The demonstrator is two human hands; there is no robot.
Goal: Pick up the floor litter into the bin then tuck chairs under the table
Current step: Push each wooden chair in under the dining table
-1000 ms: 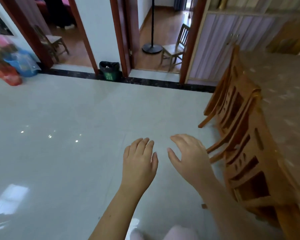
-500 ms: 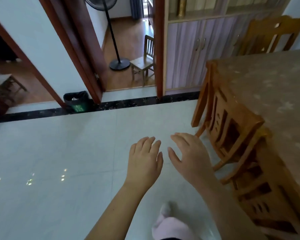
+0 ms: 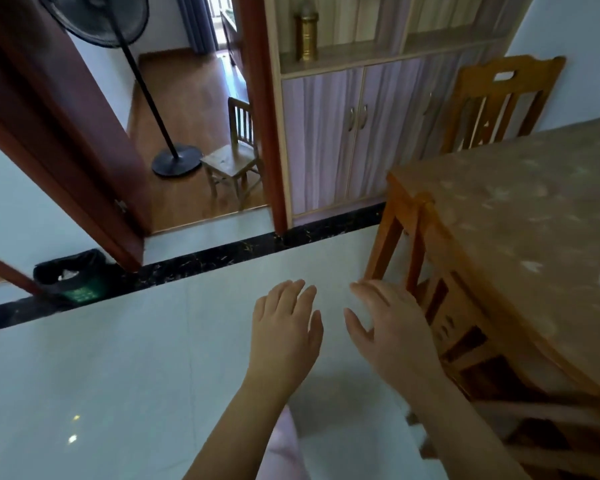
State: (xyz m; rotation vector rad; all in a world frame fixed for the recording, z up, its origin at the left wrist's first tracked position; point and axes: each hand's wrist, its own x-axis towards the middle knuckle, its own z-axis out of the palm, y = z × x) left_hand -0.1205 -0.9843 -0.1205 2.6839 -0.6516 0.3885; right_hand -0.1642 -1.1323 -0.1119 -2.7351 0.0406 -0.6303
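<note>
Materials: glossy pale tile floor (image 3: 101, 368); slatted wooden chair (image 3: 440, 317) tucked under patterned bench (image 3: 520, 237)
Change: view has swung right; bin (image 3: 71, 280) now far left
Left hand (image 3: 284, 336): empty, fingers spread
Right hand (image 3: 390, 332): empty, open wide, just beside chair
Bin: black, lined, by doorway, well apart from hands

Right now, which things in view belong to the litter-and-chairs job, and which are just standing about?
Belong to the job:
bin
table
tucked chairs
far chair
left hand, empty
right hand, empty

Just there:
floor fan
small chair
cabinet
</note>
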